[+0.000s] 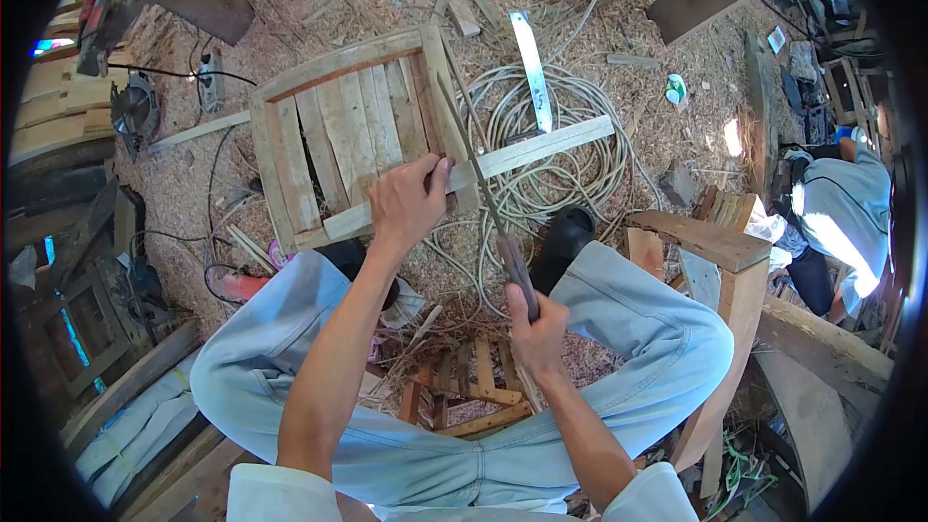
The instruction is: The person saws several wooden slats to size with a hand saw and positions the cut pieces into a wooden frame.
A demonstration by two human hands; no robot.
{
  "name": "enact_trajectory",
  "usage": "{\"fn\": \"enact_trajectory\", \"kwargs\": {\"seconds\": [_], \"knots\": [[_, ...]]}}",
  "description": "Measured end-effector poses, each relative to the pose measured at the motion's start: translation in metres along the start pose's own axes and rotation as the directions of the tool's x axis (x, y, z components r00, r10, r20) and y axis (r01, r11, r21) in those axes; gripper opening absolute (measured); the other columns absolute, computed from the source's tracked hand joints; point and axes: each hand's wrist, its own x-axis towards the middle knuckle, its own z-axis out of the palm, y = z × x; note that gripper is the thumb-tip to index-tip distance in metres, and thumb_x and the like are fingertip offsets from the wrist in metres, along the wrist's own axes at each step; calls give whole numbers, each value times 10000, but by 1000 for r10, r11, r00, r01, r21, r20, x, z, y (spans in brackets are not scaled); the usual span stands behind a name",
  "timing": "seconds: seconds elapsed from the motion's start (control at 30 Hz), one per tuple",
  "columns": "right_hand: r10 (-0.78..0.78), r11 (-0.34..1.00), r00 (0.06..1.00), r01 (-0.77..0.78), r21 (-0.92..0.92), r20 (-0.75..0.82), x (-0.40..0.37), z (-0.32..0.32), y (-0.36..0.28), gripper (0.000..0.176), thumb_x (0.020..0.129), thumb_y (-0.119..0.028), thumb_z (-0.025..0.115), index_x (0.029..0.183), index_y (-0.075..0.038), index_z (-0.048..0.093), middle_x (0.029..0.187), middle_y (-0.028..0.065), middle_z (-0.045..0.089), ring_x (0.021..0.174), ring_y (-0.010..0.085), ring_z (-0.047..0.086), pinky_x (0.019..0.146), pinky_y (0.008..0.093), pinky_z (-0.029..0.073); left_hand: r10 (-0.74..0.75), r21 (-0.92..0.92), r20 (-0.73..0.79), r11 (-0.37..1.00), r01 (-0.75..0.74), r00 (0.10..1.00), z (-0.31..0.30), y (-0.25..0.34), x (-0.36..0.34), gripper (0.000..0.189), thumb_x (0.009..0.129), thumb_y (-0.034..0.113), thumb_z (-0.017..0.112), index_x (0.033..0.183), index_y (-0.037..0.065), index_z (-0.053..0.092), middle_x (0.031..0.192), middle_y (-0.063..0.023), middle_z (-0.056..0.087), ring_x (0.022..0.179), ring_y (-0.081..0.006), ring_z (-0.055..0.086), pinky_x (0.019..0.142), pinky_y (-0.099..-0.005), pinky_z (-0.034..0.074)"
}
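My left hand is closed over a pale wooden strip, pressing it down across a slatted wooden panel. The strip's right end sticks out past the panel, over a coil of hose or cable. In my right hand is the dark handle of a hand saw, fingers wrapped round it. Its long thin blade points away from me and crosses the strip just right of my left hand. Whether the teeth have cut into the wood cannot be made out.
The coiled hose lies on the sawdust floor, a flat metallic-looking strip on it. At left are a circular saw and black cords. A wooden post stands by my right knee. Another person is at far right.
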Motion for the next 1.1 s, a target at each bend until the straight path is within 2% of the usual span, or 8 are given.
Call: {"fn": "enact_trajectory", "kwargs": {"seconds": [0.17, 0.3, 0.37, 0.67, 0.83, 0.97, 1.03, 1.1], "knots": [[51, 998, 998, -52, 22, 31, 3, 1, -7, 429, 926, -295, 645, 673, 45, 578, 481, 58, 395, 460, 96, 389, 442, 317, 325, 26, 8, -26, 1000, -25, 999, -4, 4, -2, 345, 889, 404, 606, 805, 79, 683, 688, -166, 652, 670, -369, 645, 608, -466, 479], [-76, 989, 996, 69, -133, -45, -18, -8, 14, 464, 927, -325, 642, 646, 35, 557, 490, 47, 347, 490, 86, 357, 449, 322, 308, -51, 5, 72, 999, 51, 996, -8, 11, 2, 363, 856, 440, 638, 812, 84, 696, 713, -152, 675, 687, -348, 665, 624, -453, 496], [91, 995, 996, -92, 37, 16, -13, -7, 14, 491, 929, -335, 639, 615, 26, 525, 492, 37, 334, 504, 77, 344, 447, 320, 289, -70, 7, 92, 998, 69, 993, -7, 8, 1, 370, 846, 451, 647, 820, 87, 703, 717, -148, 680, 692, -344, 670, 630, -448, 503], [22, 1000, 999, -22, 11, -24, -16, -10, 18, 526, 934, -345, 631, 592, 32, 497, 492, 18, 334, 484, 77, 312, 426, 321, 264, -30, -27, 122, 999, 33, 992, -8, 2, 2, 375, 827, 451, 664, 891, 84, 706, 730, -165, 682, 729, -366, 672, 672, -465, 508], [46, 999, 999, -46, -10, 11, -4, -9, 4, 498, 928, -323, 641, 607, 41, 529, 478, 40, 361, 469, 85, 333, 427, 323, 284, -95, 42, 171, 995, 89, 981, -13, 14, 3, 399, 824, 465, 666, 893, 73, 694, 744, -181, 678, 744, -377, 670, 673, -475, 502], [-18, 998, 1000, 17, -63, -4, -18, -14, 7, 486, 927, -313, 643, 609, 40, 540, 464, 49, 374, 450, 99, 335, 427, 334, 295, -73, 22, 143, 997, 71, 987, -7, 10, 0, 371, 840, 443, 655, 854, 73, 671, 746, -171, 672, 719, -375, 662, 649, -471, 496], [-29, 997, 1000, 29, -74, -8, -14, -12, 5, 491, 928, -313, 642, 606, 41, 532, 463, 48, 366, 447, 103, 329, 427, 335, 294, 50, 33, 44, 998, -52, 998, -4, 10, -3, 308, 882, 375, 615, 818, 75, 632, 749, -152, 662, 705, -367, 650, 625, -467, 486], [-32, 996, 999, 30, -90, -19, -6, -7, 2, 496, 930, -314, 640, 603, 41, 524, 463, 48, 359, 443, 107, 323, 427, 337, 292, 72, 39, 2, 997, -72, 997, 0, 10, -3, 278, 898, 339, 593, 811, 77, 620, 748, -147, 656, 703, -363, 645, 619, -464, 482]]}}
